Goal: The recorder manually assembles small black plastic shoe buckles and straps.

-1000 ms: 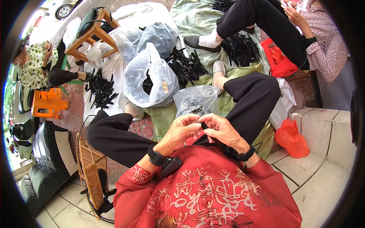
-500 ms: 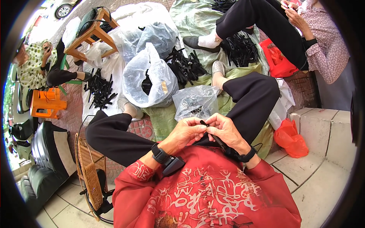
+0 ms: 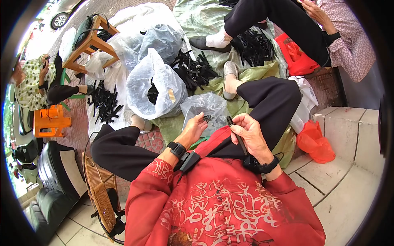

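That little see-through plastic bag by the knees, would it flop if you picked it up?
Probably yes. The small clear bag looks thin and crumpled, so it would likely sag and fold. Only a few dark small parts show inside, so it seems light, though they might shift around.

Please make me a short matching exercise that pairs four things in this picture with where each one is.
Things:
1. right hand
2. left hand
3. orange stool
4. red bag

Places:
A. at the left edge, on the brick paving
B. reaching into the small clear bag of dark parts
C. holding a thin black strip
D. beside the stone step, on the right

Pairs: 1-C, 2-B, 3-A, 4-D
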{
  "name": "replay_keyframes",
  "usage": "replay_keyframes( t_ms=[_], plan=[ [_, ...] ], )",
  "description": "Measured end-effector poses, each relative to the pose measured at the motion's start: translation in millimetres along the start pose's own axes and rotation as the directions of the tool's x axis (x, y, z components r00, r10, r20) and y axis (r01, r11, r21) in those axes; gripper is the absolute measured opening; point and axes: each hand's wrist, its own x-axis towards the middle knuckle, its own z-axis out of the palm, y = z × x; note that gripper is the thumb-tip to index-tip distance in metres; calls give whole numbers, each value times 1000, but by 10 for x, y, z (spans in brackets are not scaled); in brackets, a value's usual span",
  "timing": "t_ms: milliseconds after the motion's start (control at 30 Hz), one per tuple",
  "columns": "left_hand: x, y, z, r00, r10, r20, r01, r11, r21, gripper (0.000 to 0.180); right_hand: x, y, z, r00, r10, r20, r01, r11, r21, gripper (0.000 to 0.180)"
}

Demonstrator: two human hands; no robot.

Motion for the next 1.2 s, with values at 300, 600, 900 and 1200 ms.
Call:
replay_keyframes(
  t_ms=[300, 600, 900, 1200],
  plan=[
    [-339, 75, 40, 999, 30, -40, -18, 961, 277, 55, 149, 5, 200, 998, 13, 54, -15, 999, 41, 16],
    [-1317, 276, 375, 813, 501, 296, -576, 767, 285, 31, 252, 161, 632, 987, -38, 157, 44, 998, -37, 18],
    [-1358, 234, 280, 650, 728, 218, -753, 578, 316, 28, 172, 230, 905, 962, -204, 181, 248, 930, -272, 13],
    [-1424, 252, 347, 643, 723, 251, -763, 578, 289, 28, 140, 75, 876, 967, -143, 208, 197, 944, -265, 17]
  ],
)
